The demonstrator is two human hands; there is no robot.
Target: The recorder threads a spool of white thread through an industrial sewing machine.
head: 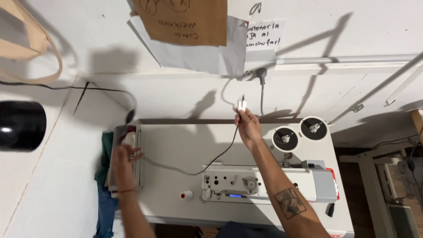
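Observation:
My right hand (pixel 247 125) is raised toward the wall and grips a white power plug (pixel 241 104), whose grey cable (pixel 211 159) trails down across the white table (pixel 176 141). A grey plug (pixel 261 74) sits in the wall socket above it. My left hand (pixel 123 164) rests with fingers spread on a grey tray (pixel 132 154) at the table's left end. A white and grey sewing machine (pixel 264 185) lies along the front of the table under my right forearm.
Two black thread-stand discs (pixel 299 132) stand at the back right. An orange-tipped thread spool (pixel 187 195) is left of the machine. Folded fabric (pixel 105 176) hangs off the left end. Paper sheets (pixel 194 35) are taped on the wall; a black cylinder (pixel 20 125) is far left.

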